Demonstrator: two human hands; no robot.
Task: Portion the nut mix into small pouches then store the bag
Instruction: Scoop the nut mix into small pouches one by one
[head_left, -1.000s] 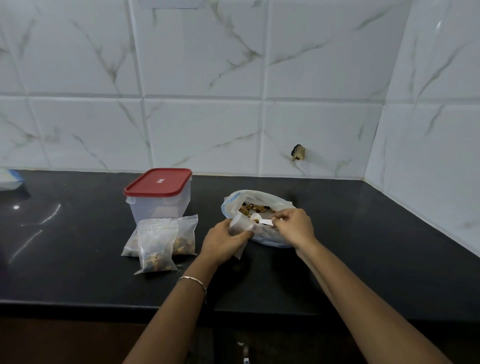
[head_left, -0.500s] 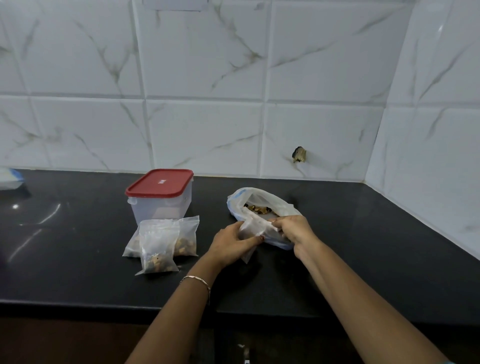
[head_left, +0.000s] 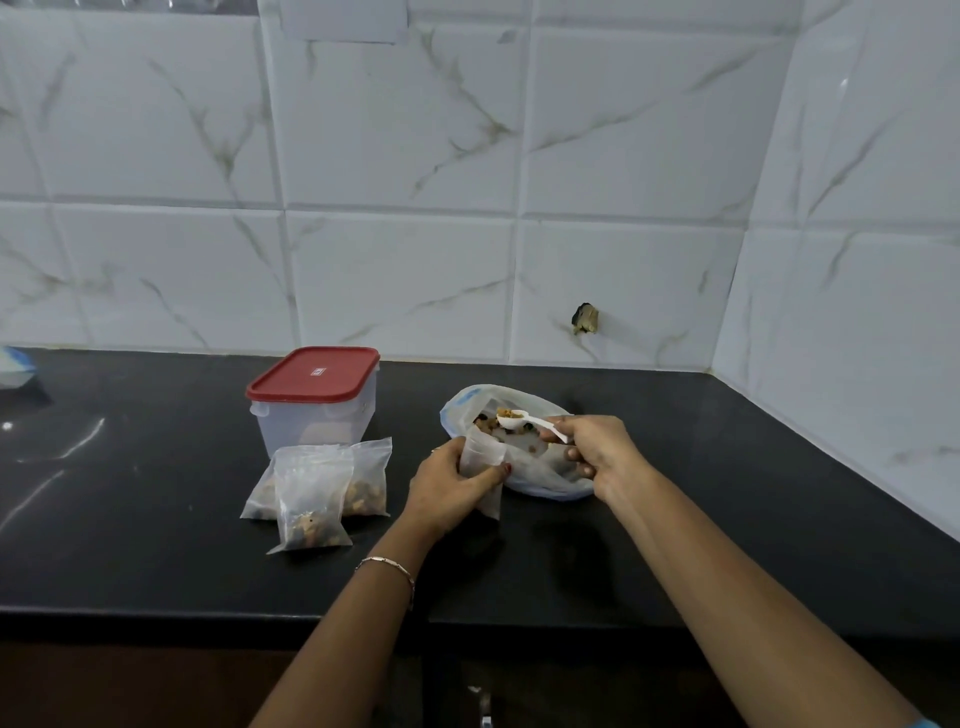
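A glossy black kitchen counter runs beneath white marble-look wall tiles. At left stands a clear plastic container with a red lid; the small white mark on the lid is too small to read. Just in front lie two filled pouches, clear plastic with brown nut mix settled at the bottom, one overlapping the other. At centre, the person's left hand, a thin bracelet on its wrist, grips an open small pouch upright, thumb and fingers curled round it. Touching it on the right, the bag of nut mix lies open on the counter, translucent white with blue print at the rim, illegible. The right hand pinches the handle of a white plastic spoon, its bowl heaped with mix above the bag's mouth.
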